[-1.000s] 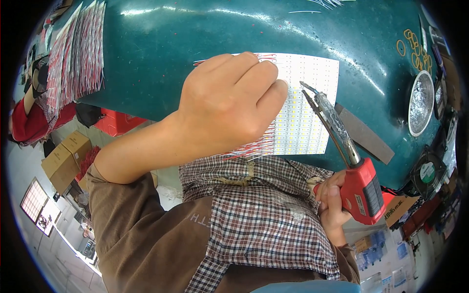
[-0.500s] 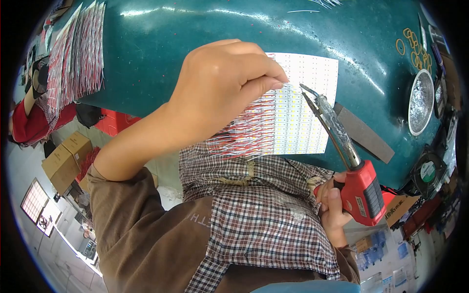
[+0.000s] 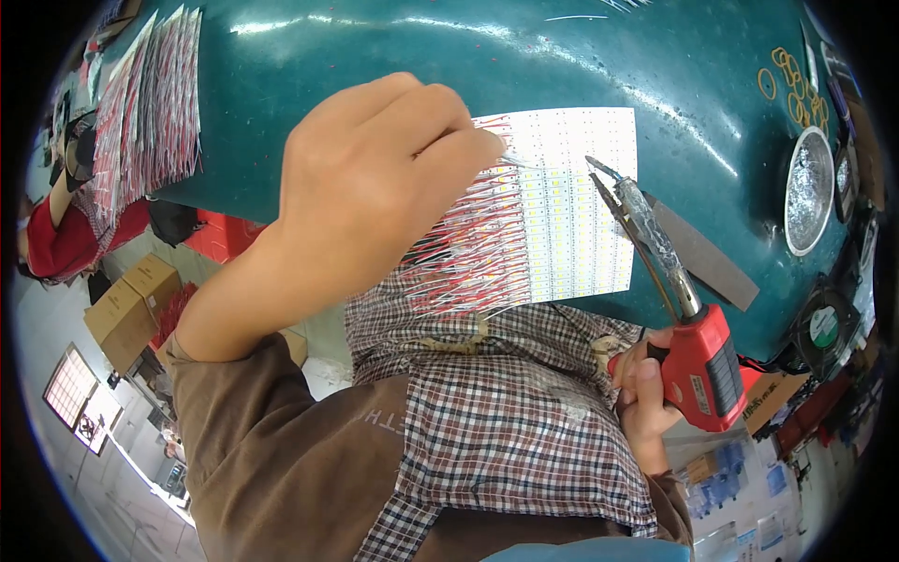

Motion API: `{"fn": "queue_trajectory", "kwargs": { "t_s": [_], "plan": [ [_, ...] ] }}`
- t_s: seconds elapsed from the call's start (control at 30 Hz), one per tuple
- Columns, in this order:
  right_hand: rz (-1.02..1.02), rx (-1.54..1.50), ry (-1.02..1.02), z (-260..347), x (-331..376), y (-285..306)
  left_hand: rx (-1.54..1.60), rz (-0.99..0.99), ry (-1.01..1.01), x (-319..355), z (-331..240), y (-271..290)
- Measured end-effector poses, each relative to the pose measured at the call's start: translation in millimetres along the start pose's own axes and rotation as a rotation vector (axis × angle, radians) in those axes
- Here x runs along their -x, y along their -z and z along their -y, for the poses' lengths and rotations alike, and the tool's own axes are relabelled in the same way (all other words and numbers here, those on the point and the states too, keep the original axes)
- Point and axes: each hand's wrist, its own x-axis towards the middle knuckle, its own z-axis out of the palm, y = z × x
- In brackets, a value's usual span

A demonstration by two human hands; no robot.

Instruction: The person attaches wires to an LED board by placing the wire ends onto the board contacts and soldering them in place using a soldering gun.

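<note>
A white LED circuit board panel [image 3: 581, 225] lies at the table's near edge, with rows of small yellowish LEDs. Red and white wires [image 3: 464, 253] fan out from its left side and hang over my apron. Above those wires, my left hand [image 3: 375, 178] is closed in a pinch on a thin white wire [image 3: 526, 164], whose free end reaches over the panel. My right hand [image 3: 646, 389] grips a red soldering gun [image 3: 707, 370] by its handle. Its metal tip and thin feed tube point up and left over the panel's right part, apart from the pinched wire.
A grey flat bar [image 3: 707, 253] lies right of the panel. Farther right are a metal bowl [image 3: 808, 192], rubber bands [image 3: 796, 89] and a small black fan [image 3: 819, 323]. Stacked wired panels [image 3: 150, 112] stand at the far left, near another person's red sleeve [image 3: 47, 229].
My left hand has drawn left, away from the soldering tip, with the white wire. The panel has shifted and turned slightly. The soldering gun has moved a little right.
</note>
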Motion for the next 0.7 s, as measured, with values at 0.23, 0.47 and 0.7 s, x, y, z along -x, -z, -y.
{"fn": "queue_trajectory", "kwargs": {
  "t_s": [0.23, 0.47, 0.7],
  "plan": [
    [-0.062, 0.014, 0.041, -2.5, -1.1, -3.5, -0.037, -0.119, -0.079, 5.5, -13.8, 4.1],
    [-0.022, -0.003, 0.062, -0.9, -1.3, -1.1, -0.068, -0.142, -0.069, 13.4, -24.2, -31.9],
    [-0.004, 0.084, -0.028, -4.6, 3.1, 3.3, -0.089, -0.171, -0.054, 15.4, -23.4, -37.9]
  ]
}}
